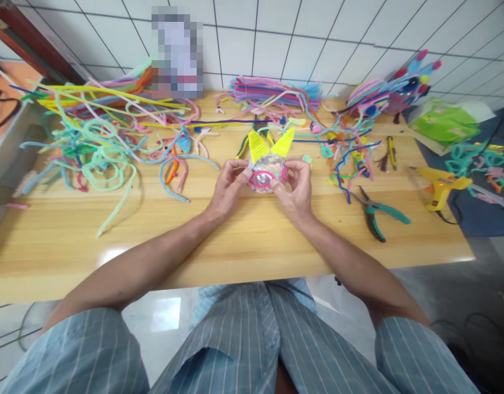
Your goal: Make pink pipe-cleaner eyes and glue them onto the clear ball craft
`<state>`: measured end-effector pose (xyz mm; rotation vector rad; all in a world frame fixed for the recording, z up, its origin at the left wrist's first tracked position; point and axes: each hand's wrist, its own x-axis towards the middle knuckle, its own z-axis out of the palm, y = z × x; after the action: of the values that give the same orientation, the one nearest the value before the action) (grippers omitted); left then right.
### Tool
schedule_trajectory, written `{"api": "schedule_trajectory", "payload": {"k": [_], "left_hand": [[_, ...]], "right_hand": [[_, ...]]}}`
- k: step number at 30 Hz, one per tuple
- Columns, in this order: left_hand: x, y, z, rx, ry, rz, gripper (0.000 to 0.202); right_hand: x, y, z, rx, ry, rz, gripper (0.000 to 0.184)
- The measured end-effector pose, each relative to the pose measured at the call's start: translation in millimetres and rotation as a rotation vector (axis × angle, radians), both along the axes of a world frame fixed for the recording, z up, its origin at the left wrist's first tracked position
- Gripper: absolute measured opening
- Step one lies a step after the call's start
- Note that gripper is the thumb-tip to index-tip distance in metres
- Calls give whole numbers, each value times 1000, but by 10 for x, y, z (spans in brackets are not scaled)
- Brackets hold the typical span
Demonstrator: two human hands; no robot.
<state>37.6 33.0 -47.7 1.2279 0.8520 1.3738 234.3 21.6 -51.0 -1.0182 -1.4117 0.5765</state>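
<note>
Between my two hands, over the middle of the table, is a clear plastic ball (272,163) with a pink pipe-cleaner ring on its front. Two yellow pointed ears (259,146) of coiled pipe cleaner stand up from its top. My left hand (231,183) grips the ball's left side with thumb and fingers. On the right side, my right hand (296,189) holds it the same way, its thumb low near the front. Behind the ears lie pliers with dark and yellow-green handles (243,146), partly hidden.
Tangled pipe cleaners (99,142) cover the table's left, with a bundle (272,93) at the back. To the right lie teal-handled pliers (375,210), a yellow cutter (392,153) and a yellow glue gun (438,186). A decorated clear figure (403,98) stands at the back right.
</note>
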Motion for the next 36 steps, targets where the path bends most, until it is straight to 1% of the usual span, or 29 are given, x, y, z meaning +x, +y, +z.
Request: {"api": "schedule_trajectory", "payload": {"k": [3, 7, 13, 17, 20, 23, 25, 30, 32, 36], "left_hand": [[22, -8, 40, -40, -37, 23, 54], [33, 16, 42, -57, -73, 40, 59], [32, 9, 54, -49, -97, 28, 56], [36, -8, 36, -47, -59, 20, 57], [34, -2, 0, -63, -40, 22, 62], [28, -3, -19, -69, -12, 14, 63], [28, -19, -12, -47, 15, 19, 64], [49, -79, 34, 16, 77, 15, 78], [61, -95, 41, 11, 92, 9, 78], [68, -106, 40, 14, 123, 37, 75]], "right_hand": [[-4, -13, 18, 26, -29, 7, 48], [-5, -23, 35, 84, -39, 41, 48], [17, -7, 8, 54, -18, 26, 47], [21, -3, 3, 51, -25, 37, 48], [9, -2, 9, 74, -48, 34, 47], [-2, -3, 17, 92, -58, 35, 46], [-6, -10, 28, 100, -58, 41, 47], [-11, -50, 77, 128, -140, 32, 49], [-12, -64, 95, 143, -165, 34, 49], [-16, -84, 124, 147, -196, 20, 48]]}}
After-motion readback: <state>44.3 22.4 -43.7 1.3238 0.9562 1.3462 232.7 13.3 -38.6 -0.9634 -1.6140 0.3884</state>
